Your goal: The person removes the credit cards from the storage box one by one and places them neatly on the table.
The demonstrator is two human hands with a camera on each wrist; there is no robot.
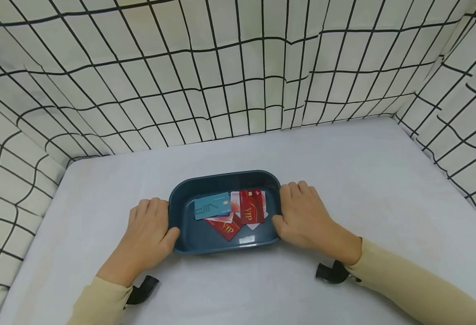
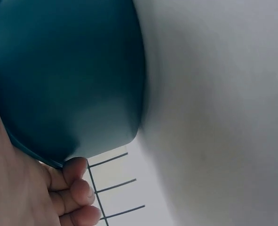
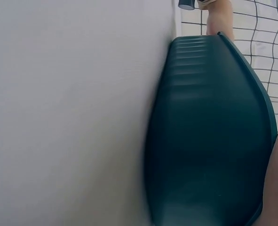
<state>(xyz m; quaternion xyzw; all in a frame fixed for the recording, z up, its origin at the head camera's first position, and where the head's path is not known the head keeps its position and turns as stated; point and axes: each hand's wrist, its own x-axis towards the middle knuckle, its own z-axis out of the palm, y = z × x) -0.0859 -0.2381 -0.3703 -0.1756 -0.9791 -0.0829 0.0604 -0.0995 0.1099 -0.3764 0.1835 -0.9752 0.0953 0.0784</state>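
A dark teal plastic tray (image 1: 217,246) with rounded corners is on the white table, held at both short ends. My left hand (image 1: 150,234) grips its left rim, thumb on the near side; the left wrist view shows the fingertips (image 2: 84,190) curled under the rim. On the right end, my right hand (image 1: 303,216) grips the rim with the thumb at the inner edge. Inside lie several overlapping plastic cards: a light blue card (image 1: 212,206), a red VIP card (image 1: 252,206) and another red VIP card (image 1: 226,228), with whitish cards partly covered beneath.
White cloth (image 1: 343,171) covers the table. Behind and on both sides stand white walls with a black grid (image 1: 230,67). Black curved wrist mounts sit under the left sleeve (image 1: 100,302) and the right sleeve (image 1: 404,280).
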